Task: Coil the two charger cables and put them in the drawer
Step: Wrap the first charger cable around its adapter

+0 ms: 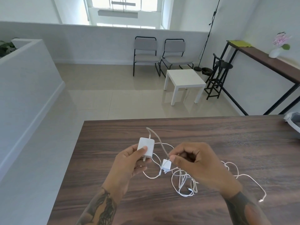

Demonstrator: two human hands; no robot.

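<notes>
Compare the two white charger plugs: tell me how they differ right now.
The larger plug is lifted off the table, gripped in the left hand; the smaller plug lies on the table. The larger plug's cable loops up and over to the right hand, which pinches it; the smaller plug's cable lies loose in a tangle on the wood. Both are white, with prongs facing the person.

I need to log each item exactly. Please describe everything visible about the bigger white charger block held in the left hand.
The bigger charger block is a white, rounded box that looks like smooth plastic. Metal prongs stick out of its lower end, toward the person. A pale braided cable leaves its far end, arcs up and comes back to the right hand, which pinches it. The left hand holds the block above the wooden table, thumb on its top face.
</notes>
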